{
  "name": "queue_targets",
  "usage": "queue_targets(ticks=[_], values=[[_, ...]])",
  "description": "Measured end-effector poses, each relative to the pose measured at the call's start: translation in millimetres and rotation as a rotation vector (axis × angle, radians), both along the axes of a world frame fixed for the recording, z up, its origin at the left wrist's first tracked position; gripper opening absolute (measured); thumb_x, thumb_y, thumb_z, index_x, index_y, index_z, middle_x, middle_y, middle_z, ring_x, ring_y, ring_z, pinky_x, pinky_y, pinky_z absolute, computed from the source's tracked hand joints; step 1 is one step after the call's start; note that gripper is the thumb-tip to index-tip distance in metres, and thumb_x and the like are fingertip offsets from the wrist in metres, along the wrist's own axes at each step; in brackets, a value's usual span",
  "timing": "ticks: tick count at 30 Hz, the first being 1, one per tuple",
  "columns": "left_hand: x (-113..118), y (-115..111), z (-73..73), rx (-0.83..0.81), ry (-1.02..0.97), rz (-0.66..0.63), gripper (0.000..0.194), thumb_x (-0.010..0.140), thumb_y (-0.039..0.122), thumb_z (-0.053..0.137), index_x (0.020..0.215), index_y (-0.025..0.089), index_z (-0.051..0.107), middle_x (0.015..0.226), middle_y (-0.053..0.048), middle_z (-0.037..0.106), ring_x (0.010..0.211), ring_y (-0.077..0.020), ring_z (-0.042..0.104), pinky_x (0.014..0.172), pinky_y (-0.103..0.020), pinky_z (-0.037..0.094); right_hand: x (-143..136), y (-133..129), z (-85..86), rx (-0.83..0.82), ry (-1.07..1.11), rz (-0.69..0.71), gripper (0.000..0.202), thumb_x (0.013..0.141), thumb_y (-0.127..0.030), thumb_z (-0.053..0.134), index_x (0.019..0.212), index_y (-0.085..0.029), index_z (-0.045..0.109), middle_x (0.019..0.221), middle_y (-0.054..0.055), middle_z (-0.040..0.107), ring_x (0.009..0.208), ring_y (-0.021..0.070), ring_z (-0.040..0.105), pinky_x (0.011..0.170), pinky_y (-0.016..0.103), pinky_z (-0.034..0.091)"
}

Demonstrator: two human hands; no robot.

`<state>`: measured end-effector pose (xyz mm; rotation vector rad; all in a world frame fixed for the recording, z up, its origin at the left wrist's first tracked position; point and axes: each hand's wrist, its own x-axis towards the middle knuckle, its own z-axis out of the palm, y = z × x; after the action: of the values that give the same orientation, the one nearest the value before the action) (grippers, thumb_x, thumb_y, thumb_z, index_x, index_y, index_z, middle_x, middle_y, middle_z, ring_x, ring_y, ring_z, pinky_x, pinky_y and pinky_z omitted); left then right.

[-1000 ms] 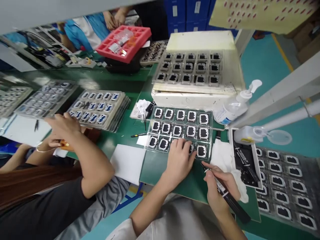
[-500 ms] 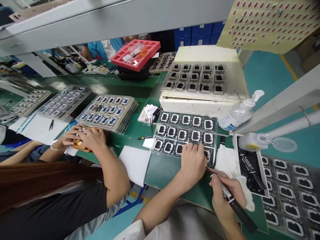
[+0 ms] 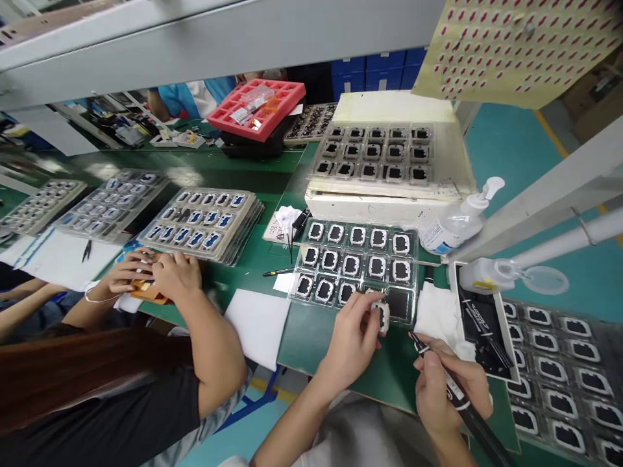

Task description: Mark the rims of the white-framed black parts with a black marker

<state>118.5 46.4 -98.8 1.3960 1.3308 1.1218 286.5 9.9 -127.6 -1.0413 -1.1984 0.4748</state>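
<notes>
Between thumb and fingers, my left hand (image 3: 353, 337) grips a small white-framed part with a dark centre (image 3: 382, 318), lifted just off the front right of a clear plastic tray (image 3: 357, 248). Rows of similar parts sit in that tray, and its front right pocket is bare. My right hand (image 3: 450, 383) is closed around a black marker pen (image 3: 455, 392), uncapped, its tip pointing up and left toward the held part. Tip and part are apart.
A pump bottle (image 3: 452, 224), a white cloth (image 3: 438, 314) and a white box of pens (image 3: 506, 363) stand to the right. More trays (image 3: 559, 370) lie at the far right. At left, a co-worker's hands (image 3: 165, 275) handle an orange item. A metal beam crosses overhead.
My left hand has picked the white-framed part out of the tray's front right pocket and drawn it toward me. My right hand has shifted slightly right with the marker.
</notes>
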Motion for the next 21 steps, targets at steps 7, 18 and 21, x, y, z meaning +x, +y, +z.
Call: queue_targets(ticks=[7,18,21], values=[[-4,-25,-12.8,-0.239,-0.262,0.003,0.029,0.113,0.034,0.063,0.135,0.019,0.075,0.107,-0.009,0.071,0.069,-0.0133,0.074,0.065,-0.025,0.060,-4,-1,0.3,-0.034,-0.017,0.084,0.011,0.112,-0.016,0.078,0.110,-0.018,0.068,0.087,0.005,0.070,0.096,0.0324,0.080,0.078,0.038,0.069],[-6,-36,-30.7,-0.162,-0.354,-0.054,0.043,0.095,0.018,0.086,0.137,0.020,0.075,0.123,-0.010,0.073,0.104,-0.0180,0.079,0.098,-0.031,0.069,-7,-2,3.5,-0.205,-0.162,0.145,0.013,0.115,-0.021,0.075,0.107,-0.018,0.066,0.122,0.013,0.076,0.111,0.0304,0.079,0.091,0.041,0.071],[-7,-36,-32.0,-0.173,-0.294,-0.057,0.041,0.097,0.019,0.084,0.137,0.020,0.074,0.121,-0.009,0.077,0.102,-0.0179,0.080,0.100,-0.032,0.069,-10,3,9.5,-0.164,-0.212,0.159,0.012,0.113,-0.016,0.073,0.103,-0.020,0.066,0.113,0.009,0.078,0.108,0.0305,0.080,0.092,0.042,0.071]])
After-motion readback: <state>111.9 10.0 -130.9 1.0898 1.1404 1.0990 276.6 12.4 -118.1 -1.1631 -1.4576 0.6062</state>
